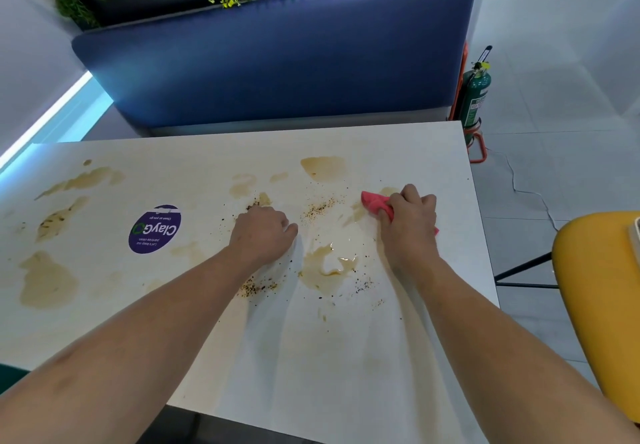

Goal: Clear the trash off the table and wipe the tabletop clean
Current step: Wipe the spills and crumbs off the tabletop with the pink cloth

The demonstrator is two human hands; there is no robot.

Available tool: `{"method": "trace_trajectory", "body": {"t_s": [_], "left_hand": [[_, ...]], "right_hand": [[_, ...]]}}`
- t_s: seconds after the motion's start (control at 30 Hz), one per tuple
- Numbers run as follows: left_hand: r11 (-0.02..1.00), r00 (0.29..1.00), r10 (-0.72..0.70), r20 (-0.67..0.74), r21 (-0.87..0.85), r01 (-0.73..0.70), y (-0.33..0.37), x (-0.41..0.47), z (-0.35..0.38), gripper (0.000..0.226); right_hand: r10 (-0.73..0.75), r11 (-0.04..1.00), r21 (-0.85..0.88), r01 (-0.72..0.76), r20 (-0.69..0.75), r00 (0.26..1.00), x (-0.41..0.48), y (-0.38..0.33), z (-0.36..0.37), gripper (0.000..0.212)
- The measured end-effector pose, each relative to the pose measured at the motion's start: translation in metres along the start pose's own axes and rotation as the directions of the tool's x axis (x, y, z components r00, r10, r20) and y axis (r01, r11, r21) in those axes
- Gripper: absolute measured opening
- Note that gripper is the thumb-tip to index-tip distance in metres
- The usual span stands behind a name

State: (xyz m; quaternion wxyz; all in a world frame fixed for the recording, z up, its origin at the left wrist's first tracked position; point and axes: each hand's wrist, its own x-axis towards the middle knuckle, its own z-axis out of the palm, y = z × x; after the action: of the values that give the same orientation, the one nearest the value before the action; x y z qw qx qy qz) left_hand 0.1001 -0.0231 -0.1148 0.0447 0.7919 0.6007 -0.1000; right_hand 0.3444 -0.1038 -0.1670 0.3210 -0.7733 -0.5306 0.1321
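The right hand (410, 222) is gripping a bunched pink cloth (375, 201), fingers curled tightly over it, and is pressing it onto the bench (311, 357) well to the right of the purple sticker (154, 229). The left hand (263, 232) is resting knuckles-down just right of the sticker, fingers curled under; whether they are holding anything is hard to tell from this angle.

No trash is showing on the bench, so wiping looks to be the step in hand. A wet brown puddle (329, 263) is lying right of the sticker, short of the cloth, with dark specks (318, 208) scattered around it (dried-looking stains (46, 284) are also sitting left of the sticker).

The person would be doing this better by opening the cloth flatter, drawing the spill inward toward the sticker, and gathering the specks into the cloth rather than flicking them off the edge.
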Motion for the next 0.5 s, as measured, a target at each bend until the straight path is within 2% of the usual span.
{"method": "trace_trajectory", "body": {"t_s": [0.1, 0.27, 0.33, 0.4, 0.5], "left_hand": [[1.0, 1.0, 0.012, -0.001, 0.02, -0.012, -0.001, 0.001, 0.002, 0.045], [0.98, 0.999, 0.049, -0.018, 0.193, -0.045, -0.006, 0.009, -0.005, 0.048], [0.973, 0.992, 0.074, -0.099, 0.226, -0.05, -0.005, 0.014, -0.006, 0.044], [0.984, 0.983, 0.084, -0.164, 0.172, -0.055, -0.001, 0.021, -0.005, 0.042], [0.996, 0.992, 0.073, -0.099, 0.048, -0.068, 0.009, 0.032, -0.002, 0.05]], "right_hand": [[-0.063, 0.997, 0.051, 0.06, 0.051, 0.997, -0.006, -0.019, 0.008, 0.019], [-0.171, 0.985, -0.004, 0.172, 0.082, 0.982, -0.023, -0.005, 0.003, 0.019], [-0.112, 0.994, 0.003, 0.112, 0.028, 0.993, -0.015, 0.009, -0.005, 0.02], [-0.026, 1.0, -0.01, 0.026, -0.032, 0.999, 0.0, 0.019, -0.009, 0.021], [0.041, 0.997, -0.055, -0.045, -0.074, 0.996, 0.022, 0.019, -0.005, 0.018]]}}
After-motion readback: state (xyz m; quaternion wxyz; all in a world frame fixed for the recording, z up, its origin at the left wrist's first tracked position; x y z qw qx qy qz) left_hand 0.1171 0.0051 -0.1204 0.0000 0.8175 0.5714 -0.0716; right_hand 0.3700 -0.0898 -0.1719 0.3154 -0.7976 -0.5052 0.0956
